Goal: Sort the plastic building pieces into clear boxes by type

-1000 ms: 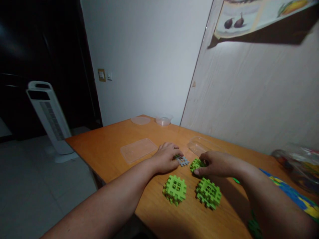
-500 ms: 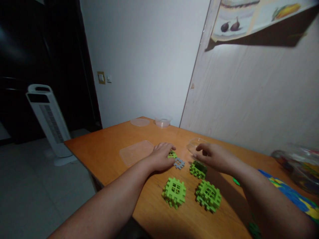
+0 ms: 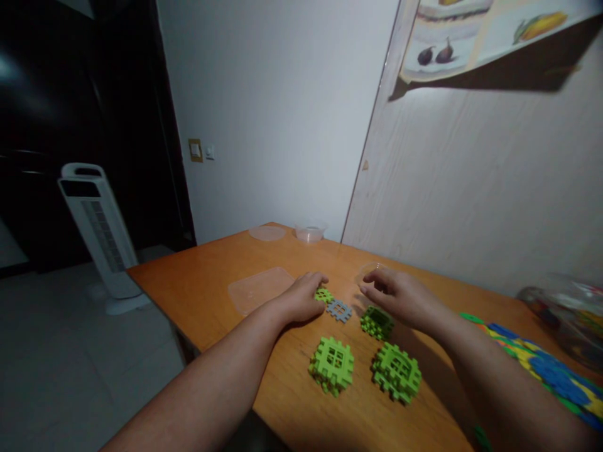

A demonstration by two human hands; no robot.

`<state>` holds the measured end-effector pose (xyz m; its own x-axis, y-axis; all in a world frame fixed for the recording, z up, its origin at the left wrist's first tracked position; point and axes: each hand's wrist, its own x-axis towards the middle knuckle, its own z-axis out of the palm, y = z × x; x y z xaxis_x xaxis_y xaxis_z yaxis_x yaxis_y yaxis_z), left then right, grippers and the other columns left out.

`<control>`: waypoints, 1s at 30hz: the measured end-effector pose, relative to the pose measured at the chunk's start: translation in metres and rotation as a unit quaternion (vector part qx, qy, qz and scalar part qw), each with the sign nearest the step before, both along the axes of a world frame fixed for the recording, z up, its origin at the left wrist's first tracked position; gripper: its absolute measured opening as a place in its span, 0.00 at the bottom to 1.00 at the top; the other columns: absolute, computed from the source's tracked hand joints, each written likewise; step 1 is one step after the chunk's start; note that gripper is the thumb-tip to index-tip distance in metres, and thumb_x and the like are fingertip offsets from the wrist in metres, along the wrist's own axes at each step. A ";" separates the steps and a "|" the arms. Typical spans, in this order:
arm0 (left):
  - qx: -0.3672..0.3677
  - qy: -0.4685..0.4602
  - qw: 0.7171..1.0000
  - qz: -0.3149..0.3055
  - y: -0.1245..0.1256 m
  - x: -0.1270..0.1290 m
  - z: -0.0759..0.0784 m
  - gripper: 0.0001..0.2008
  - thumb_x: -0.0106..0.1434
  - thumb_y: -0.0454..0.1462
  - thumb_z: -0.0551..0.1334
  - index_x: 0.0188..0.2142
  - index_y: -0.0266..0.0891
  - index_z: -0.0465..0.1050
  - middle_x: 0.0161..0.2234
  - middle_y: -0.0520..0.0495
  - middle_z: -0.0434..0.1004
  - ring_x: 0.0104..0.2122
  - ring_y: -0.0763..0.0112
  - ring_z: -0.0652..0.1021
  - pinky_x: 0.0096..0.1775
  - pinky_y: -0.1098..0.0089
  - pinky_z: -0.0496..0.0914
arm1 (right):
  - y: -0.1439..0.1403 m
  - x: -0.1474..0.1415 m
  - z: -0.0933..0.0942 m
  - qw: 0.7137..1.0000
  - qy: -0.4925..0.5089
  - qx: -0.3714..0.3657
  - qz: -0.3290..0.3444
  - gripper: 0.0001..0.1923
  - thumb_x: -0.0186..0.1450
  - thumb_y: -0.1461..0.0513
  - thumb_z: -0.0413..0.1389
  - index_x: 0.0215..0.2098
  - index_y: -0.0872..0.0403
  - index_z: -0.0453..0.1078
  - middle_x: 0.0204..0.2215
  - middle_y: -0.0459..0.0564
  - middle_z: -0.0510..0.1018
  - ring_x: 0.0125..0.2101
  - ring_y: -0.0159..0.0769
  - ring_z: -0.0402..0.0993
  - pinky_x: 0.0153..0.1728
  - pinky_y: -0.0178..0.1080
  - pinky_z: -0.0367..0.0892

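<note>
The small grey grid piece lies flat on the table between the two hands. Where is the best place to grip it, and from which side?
The grey grid piece lies flat and thin, so a pinch from above across two opposite toothed edges probably suits best. Its right edge is free; the left hand and a small green piece crowd its left. The open green block sits apart on the right, leaving room for the right hand.

An orange-brown wooden table (image 3: 211, 276) holds three bright green lattice blocks: one near left (image 3: 331, 365), one near right (image 3: 396, 371), and a darker-shaded one (image 3: 377, 322) farther back. A flat grey grid piece (image 3: 340, 310) lies beside a small light green piece (image 3: 324, 295). Clear, faintly pinkish plastic lids (image 3: 258, 287) and a tub (image 3: 309, 232) sit farther off. At the right edge lies a blue, yellow and green pile of pieces (image 3: 541, 364). A white fan (image 3: 101, 235) stands left, against a black doorway.
</note>
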<state>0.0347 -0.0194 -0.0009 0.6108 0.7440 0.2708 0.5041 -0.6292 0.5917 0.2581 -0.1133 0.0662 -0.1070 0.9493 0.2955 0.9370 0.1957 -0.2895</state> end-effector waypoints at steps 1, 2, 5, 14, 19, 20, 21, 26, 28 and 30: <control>-0.027 -0.040 0.999 0.002 -0.002 0.001 0.002 0.28 0.51 0.36 0.65 0.53 0.37 0.66 0.50 0.40 0.70 0.50 0.57 0.71 0.51 0.61 0.66 | 0.000 -0.002 -0.001 1.000 0.003 0.001 0.005 0.17 0.64 0.51 0.52 0.43 0.53 0.73 0.33 0.51 0.79 0.29 0.37 0.72 0.28 0.37 0.63; -0.065 -0.088 0.994 -0.001 -0.004 0.001 0.004 0.29 0.51 0.37 0.66 0.53 0.37 0.66 0.51 0.39 0.70 0.50 0.57 0.71 0.50 0.61 0.66 | 0.000 -0.005 -0.002 1.000 0.007 0.002 0.011 0.18 0.64 0.52 0.52 0.44 0.53 0.73 0.34 0.52 0.79 0.31 0.37 0.73 0.30 0.37 0.64; -0.226 -0.240 0.943 -0.047 -0.014 0.002 0.014 0.30 0.52 0.39 0.68 0.54 0.39 0.63 0.54 0.37 0.66 0.49 0.60 0.72 0.46 0.62 0.69 | -0.002 -0.014 -0.004 0.998 0.012 0.000 0.054 0.22 0.63 0.56 0.54 0.54 0.53 0.70 0.42 0.55 0.79 0.37 0.40 0.74 0.36 0.39 0.67; -0.449 -0.350 0.810 -0.141 -0.028 0.002 0.028 0.23 0.55 0.44 0.70 0.46 0.38 0.66 0.38 0.45 0.74 0.27 0.79 0.74 0.31 0.75 0.67 | -0.004 -0.030 0.003 0.991 0.028 0.033 0.125 0.14 0.67 0.60 0.50 0.44 0.51 0.76 0.34 0.49 0.80 0.35 0.37 0.74 0.37 0.38 0.65; -0.485 -0.372 0.780 -0.137 -0.021 0.002 0.026 0.14 0.56 0.38 0.69 0.37 0.36 0.67 0.31 0.46 0.75 0.27 0.77 0.75 0.30 0.76 0.69 | -0.008 -0.034 0.006 0.989 0.014 0.031 0.144 0.13 0.65 0.60 0.54 0.46 0.51 0.75 0.35 0.51 0.78 0.34 0.36 0.73 0.35 0.37 0.65; -0.492 -0.386 0.768 -0.138 -0.020 0.002 0.026 0.13 0.55 0.35 0.68 0.38 0.35 0.67 0.32 0.46 0.75 0.28 0.76 0.76 0.32 0.75 0.71 | -0.009 -0.034 0.007 0.987 0.026 0.019 0.156 0.15 0.64 0.60 0.54 0.48 0.50 0.74 0.37 0.51 0.77 0.34 0.36 0.73 0.35 0.37 0.66; -0.497 -0.399 0.758 -0.139 -0.020 0.002 0.026 0.13 0.55 0.33 0.68 0.38 0.35 0.68 0.32 0.46 0.75 0.29 0.76 0.77 0.33 0.75 0.71 | -0.010 -0.034 0.007 0.985 0.038 0.006 0.166 0.17 0.64 0.61 0.55 0.51 0.50 0.73 0.39 0.51 0.77 0.35 0.35 0.73 0.35 0.37 0.66; -0.499 -0.414 0.747 -0.146 -0.022 0.002 0.028 0.11 0.54 0.28 0.65 0.37 0.34 0.68 0.31 0.46 0.74 0.27 0.77 0.76 0.33 0.75 0.72 | -0.012 -0.033 0.005 0.984 0.047 0.000 0.172 0.24 0.61 0.64 0.58 0.56 0.48 0.67 0.43 0.50 0.75 0.36 0.35 0.72 0.38 0.38 0.67; -0.497 -0.409 0.750 -0.152 -0.024 0.002 0.029 0.13 0.54 0.28 0.65 0.39 0.34 0.67 0.32 0.46 0.74 0.27 0.77 0.76 0.32 0.75 0.71 | -0.013 -0.034 0.004 0.985 0.036 0.009 0.170 0.26 0.60 0.64 0.58 0.58 0.48 0.65 0.44 0.51 0.74 0.37 0.35 0.72 0.39 0.38 0.67; -0.494 -0.402 0.755 -0.157 -0.027 0.002 0.031 0.15 0.53 0.29 0.66 0.40 0.35 0.66 0.33 0.45 0.74 0.27 0.77 0.76 0.31 0.76 0.70 | -0.013 -0.034 0.005 0.987 0.022 0.011 0.156 0.27 0.60 0.61 0.59 0.58 0.49 0.64 0.44 0.51 0.73 0.36 0.36 0.72 0.37 0.38 0.66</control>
<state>0.0371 -0.0463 0.0301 0.7325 0.6785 0.0562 -0.3503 0.3048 0.8857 0.2240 -0.1266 0.0715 -0.3804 0.8655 0.3260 0.8166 0.4798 -0.3208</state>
